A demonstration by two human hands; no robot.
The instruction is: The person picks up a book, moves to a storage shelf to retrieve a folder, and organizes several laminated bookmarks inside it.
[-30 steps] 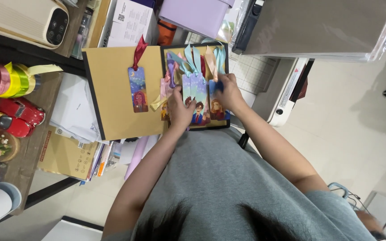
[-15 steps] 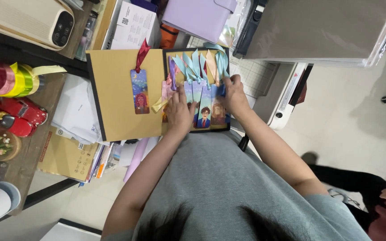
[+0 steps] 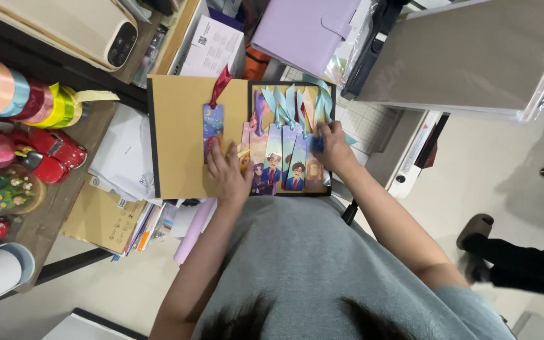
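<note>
A row of illustrated bookmarks point(image 3: 284, 160) with pale blue ribbons lies fanned in a black-edged tray point(image 3: 332, 126). My right hand point(image 3: 333, 150) pinches the rightmost bookmark point(image 3: 314, 173) near its top. A single bookmark with a red ribbon point(image 3: 213, 119) lies apart on a tan cardboard sheet point(image 3: 177, 132). My left hand point(image 3: 228, 173) rests flat over its lower end, fingers spread. Purple-ribboned bookmarks point(image 3: 256, 135) sit between my two hands.
Ribbon spools point(image 3: 26, 97) and red toy cars point(image 3: 51, 154) fill the shelf on the left. A lilac binder point(image 3: 303, 28), white papers point(image 3: 121, 157) and a paper cutter point(image 3: 404, 148) surround the tray. Another person's foot and leg point(image 3: 511, 255) are at the right.
My left hand has moved left off the fanned bookmarks onto the red-ribbon bookmark. The fan is spread wider. Another person's leg has come in at the right.
</note>
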